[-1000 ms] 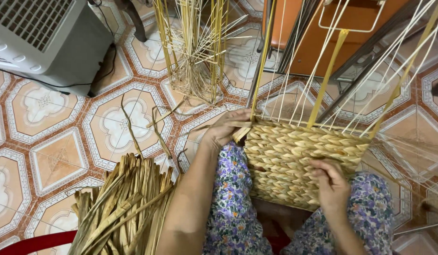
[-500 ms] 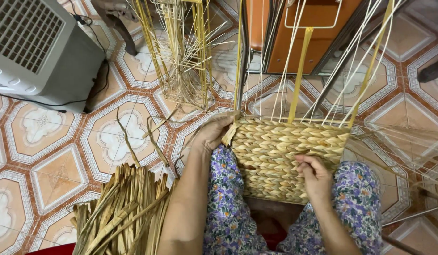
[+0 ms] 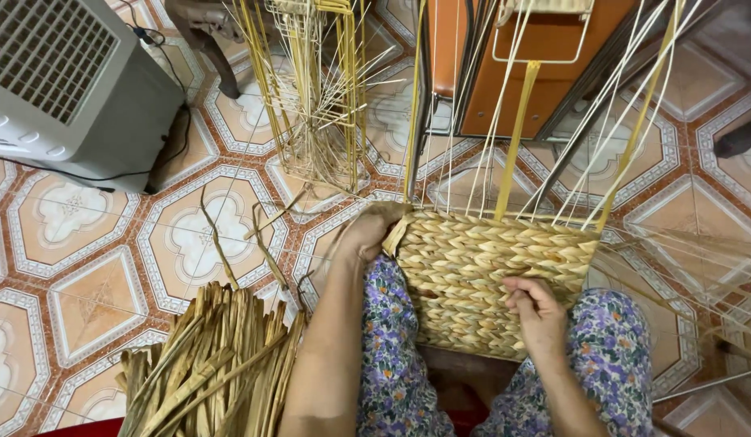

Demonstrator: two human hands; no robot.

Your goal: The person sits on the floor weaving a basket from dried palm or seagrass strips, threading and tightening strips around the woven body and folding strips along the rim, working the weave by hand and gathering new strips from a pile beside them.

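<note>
Head view, 2 hands on woven basket, contents hidden

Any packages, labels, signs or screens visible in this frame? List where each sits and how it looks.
None in view. The nearest to one is the grey box-shaped appliance at top left, showing only a plain vent grille. The left hand and right hand both rest on the half-woven straw basket, which bears no label.

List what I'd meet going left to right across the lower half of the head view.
Bundle of dried leaf strips → left hand at the basket's left edge → woven basket → right hand on the basket's front.
</note>
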